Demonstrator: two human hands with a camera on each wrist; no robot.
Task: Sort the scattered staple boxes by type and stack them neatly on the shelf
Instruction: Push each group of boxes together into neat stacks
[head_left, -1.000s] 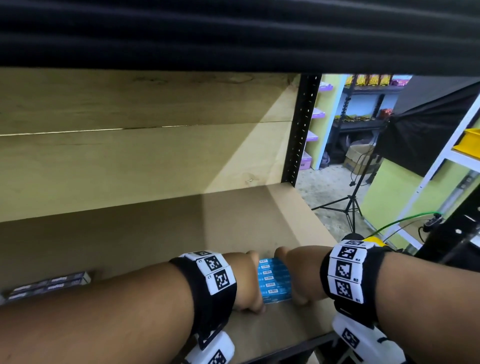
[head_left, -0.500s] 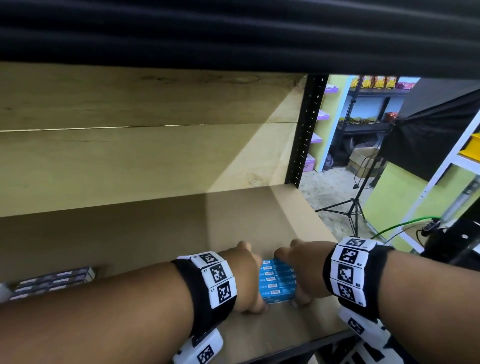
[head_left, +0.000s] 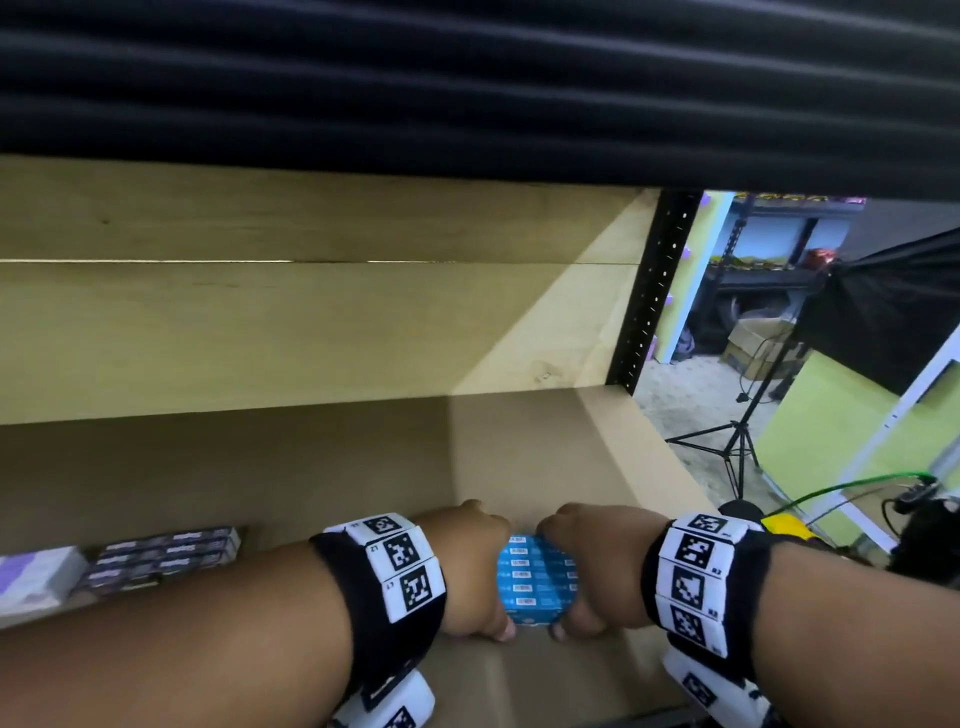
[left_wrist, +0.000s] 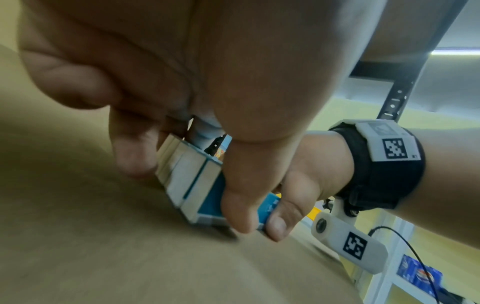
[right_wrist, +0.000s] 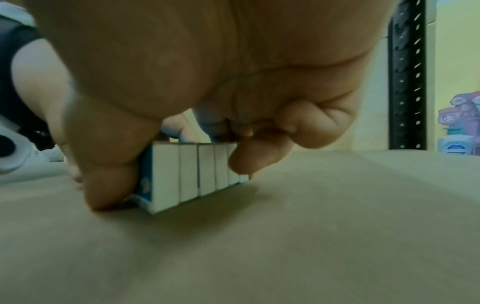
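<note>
A row of several blue staple boxes (head_left: 537, 579) stands on edge on the brown shelf board (head_left: 519, 452), squeezed between both hands. My left hand (head_left: 470, 571) grips the row's left end, thumb at the front. My right hand (head_left: 592, 574) grips the right end. In the left wrist view the blue boxes (left_wrist: 200, 185) show white ends, with both thumbs (left_wrist: 239, 205) meeting at the near box. In the right wrist view the blue boxes (right_wrist: 192, 172) rest on the board under curled fingers (right_wrist: 249, 158). A stack of dark purple staple boxes (head_left: 161, 561) lies at the far left.
A pale lilac box (head_left: 36, 577) sits at the left edge beside the purple stack. The wooden back panel (head_left: 311, 332) closes the shelf behind. A black perforated upright (head_left: 652, 291) marks the right end, with a tripod (head_left: 737, 441) on the floor beyond.
Both hands have stayed clamped on the blue boxes and pushed the row slightly deeper onto the shelf. The purple stack has not moved.
</note>
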